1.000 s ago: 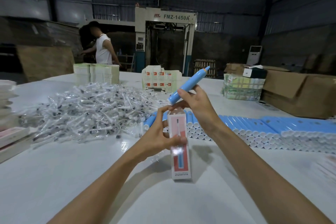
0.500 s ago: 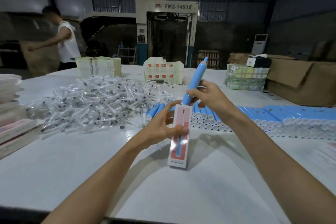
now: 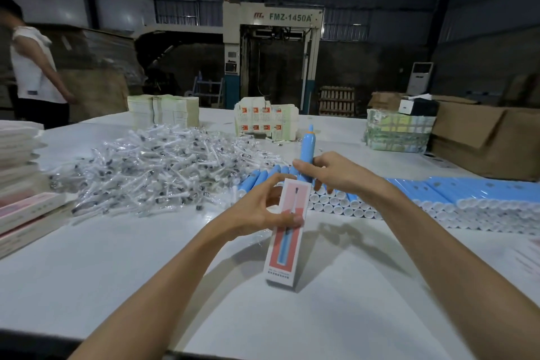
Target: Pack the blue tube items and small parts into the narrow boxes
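Note:
My left hand (image 3: 257, 210) grips a narrow white and red box (image 3: 285, 245), held tilted above the white table (image 3: 117, 272) with its open top end far from me. My right hand (image 3: 330, 172) holds a blue tube (image 3: 306, 149) nearly upright, its lower end right at the box's top opening. Rows of more blue tubes (image 3: 438, 196) lie on the table behind my hands. A heap of small parts in clear wrappers (image 3: 152, 166) spreads at centre left.
Flat box blanks (image 3: 23, 213) are stacked at the left edge. Paper stacks (image 3: 163, 111), packed boxes (image 3: 266, 120), a wrapped bundle (image 3: 397, 131) and a brown carton (image 3: 491, 140) stand at the back. A person (image 3: 32, 67) stands far left.
My right hand has swung the blue tube from a slant to nearly upright and brought its lower end to the box's top. The person in the background has walked to the left.

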Motion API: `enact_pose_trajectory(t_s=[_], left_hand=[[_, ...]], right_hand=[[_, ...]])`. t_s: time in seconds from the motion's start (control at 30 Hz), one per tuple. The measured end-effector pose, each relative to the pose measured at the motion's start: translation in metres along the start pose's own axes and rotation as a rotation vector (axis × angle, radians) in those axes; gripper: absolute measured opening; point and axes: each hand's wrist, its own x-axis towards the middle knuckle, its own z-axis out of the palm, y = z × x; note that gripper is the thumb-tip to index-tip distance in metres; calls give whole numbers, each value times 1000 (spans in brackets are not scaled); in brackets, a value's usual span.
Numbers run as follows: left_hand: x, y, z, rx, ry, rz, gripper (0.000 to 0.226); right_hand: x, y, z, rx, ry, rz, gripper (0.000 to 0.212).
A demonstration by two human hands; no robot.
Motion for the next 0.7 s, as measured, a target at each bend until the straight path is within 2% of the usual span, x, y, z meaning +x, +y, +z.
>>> enact_pose_trajectory(t_s=[0.07,0.13,0.2,0.23,0.27,0.33,0.43,0.53,0.6,0.7], left_hand=[[0,1,-1,9,-8,-4,66],[-1,3,-1,15,5,1,62],[-3,5,-2,29,31,4,64],[-3,6,-2,34,43,7,66],[-4,6,-2,32,52,10,69],[-4,5,-2,20,68,11,75],[-4,3,-3,-3,101,-1,82],[-4,0,-6,-4,184,14,86],[-5,-1,-9,3,223,34,88],[-9,-1,-19,27,253,34,89]], right_hand=[[0,2,8,1,38,-37,49],[-1,3,15,175,49,-58,31],[-4,2,19,378,58,-115,59],[-5,3,21,403,67,-157,72],[-6,2,23,414,65,-195,77],[-6,-1,25,434,42,-228,66],[-2,-5,28,393,71,-204,32],[2,-4,35,205,124,-225,5],[3,-2,44,111,146,-276,7],[6,-3,53,291,192,-294,9]])
